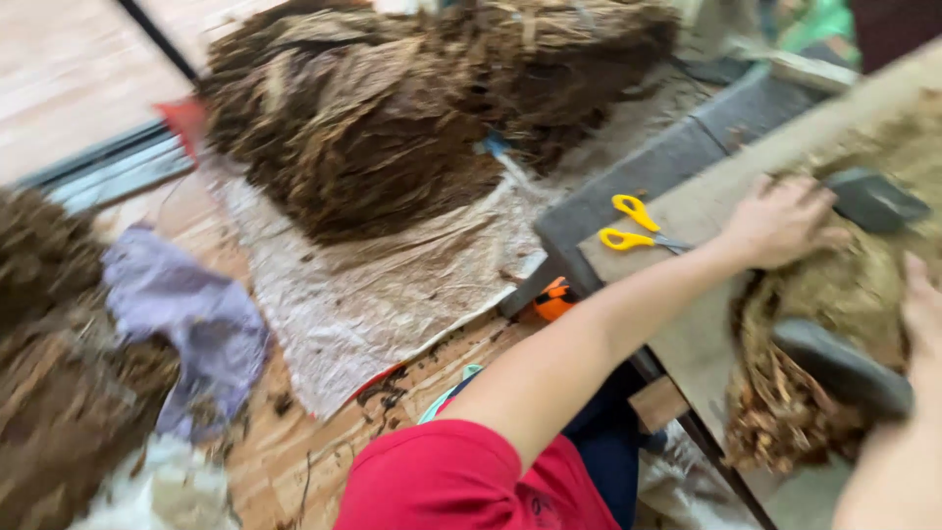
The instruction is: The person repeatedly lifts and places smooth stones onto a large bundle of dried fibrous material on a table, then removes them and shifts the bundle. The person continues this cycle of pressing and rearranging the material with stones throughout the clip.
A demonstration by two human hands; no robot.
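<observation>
Left hand (780,221) lay flat, fingers spread, on dried leaf bundle (834,314) on bench (687,211), right hand (922,309) at bundle's opposite edge, grip unclear, yellow scissors (633,226) just beside left wrist.

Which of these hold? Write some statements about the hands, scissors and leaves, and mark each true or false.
1. The left hand rests on the leaf bundle on the bench. True.
2. The scissors have red handles. False: they are yellow.
3. The left hand holds the scissors. False: they lie on the bench, apart from it.
4. A big leaf pile lies on a sheet on the floor. True.
5. The right hand is far from the bundle. False: it is at the bundle's right edge, mostly cut off by the frame.
6. A purple cloth lies on the floor at the left. True.
</observation>
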